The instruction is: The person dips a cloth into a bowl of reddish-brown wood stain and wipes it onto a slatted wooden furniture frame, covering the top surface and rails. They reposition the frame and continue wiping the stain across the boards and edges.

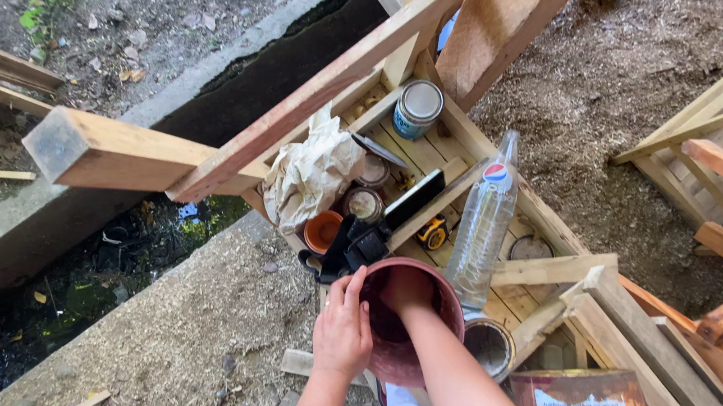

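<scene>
Left hand [341, 328]: wrapped over the near rim of the red-brown pot [395, 364], gripped it from outside. Right hand [406, 290]: sunk inside the pot to the wrist, fingers in shadow, so could not tell whether spread or clenched. Held the pot low, just before the wooden rack [555, 228], touching nothing else. Seemed mid-way through working at the pot's inside. Called next for a firm rim grip and a steady pot. Beside it, stood a tin [490, 349]; beyond, leaned a plastic bottle [484, 225]; farther, lay a tape measure [431, 233], crumpled paper [314, 172], a can [417, 106].
</scene>
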`<act>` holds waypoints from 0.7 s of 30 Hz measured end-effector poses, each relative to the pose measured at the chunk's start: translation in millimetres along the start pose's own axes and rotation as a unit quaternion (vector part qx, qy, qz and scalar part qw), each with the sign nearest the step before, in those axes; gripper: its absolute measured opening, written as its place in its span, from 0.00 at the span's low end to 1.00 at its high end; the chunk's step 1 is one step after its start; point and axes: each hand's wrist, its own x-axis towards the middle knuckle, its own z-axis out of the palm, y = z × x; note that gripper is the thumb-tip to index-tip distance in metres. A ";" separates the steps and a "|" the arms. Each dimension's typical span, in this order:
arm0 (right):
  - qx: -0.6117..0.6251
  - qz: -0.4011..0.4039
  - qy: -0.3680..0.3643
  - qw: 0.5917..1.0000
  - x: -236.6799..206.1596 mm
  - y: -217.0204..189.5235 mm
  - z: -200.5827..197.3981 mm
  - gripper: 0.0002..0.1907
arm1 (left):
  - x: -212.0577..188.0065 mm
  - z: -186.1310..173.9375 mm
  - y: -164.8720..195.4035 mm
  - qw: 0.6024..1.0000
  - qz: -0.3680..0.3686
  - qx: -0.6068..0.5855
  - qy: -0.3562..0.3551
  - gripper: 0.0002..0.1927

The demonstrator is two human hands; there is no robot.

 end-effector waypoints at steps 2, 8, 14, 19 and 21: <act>0.011 0.014 -0.007 1.000 -8.6 -9.2 -4.9 0.21 | -3.7 -3.2 -1.7 1.000 0.001 0.003 0.005 0.26; 0.050 0.016 -0.004 0.999 -47.0 -16.9 -3.2 0.26 | -17.1 -20.5 -3.3 1.000 0.012 0.020 0.008 0.27; 0.117 -0.105 0.128 0.979 -112.7 14.9 -0.1 0.18 | -40.3 -38.0 3.6 0.996 0.049 0.061 0.042 0.29; 0.221 -0.222 0.211 0.926 -162.4 13.1 -18.3 0.19 | -62.1 -57.5 3.9 0.989 0.106 -0.005 0.100 0.26; 0.256 -0.153 0.199 0.934 -191.6 13.8 -27.8 0.16 | -75.8 -60.1 2.1 0.984 0.134 -0.071 0.091 0.26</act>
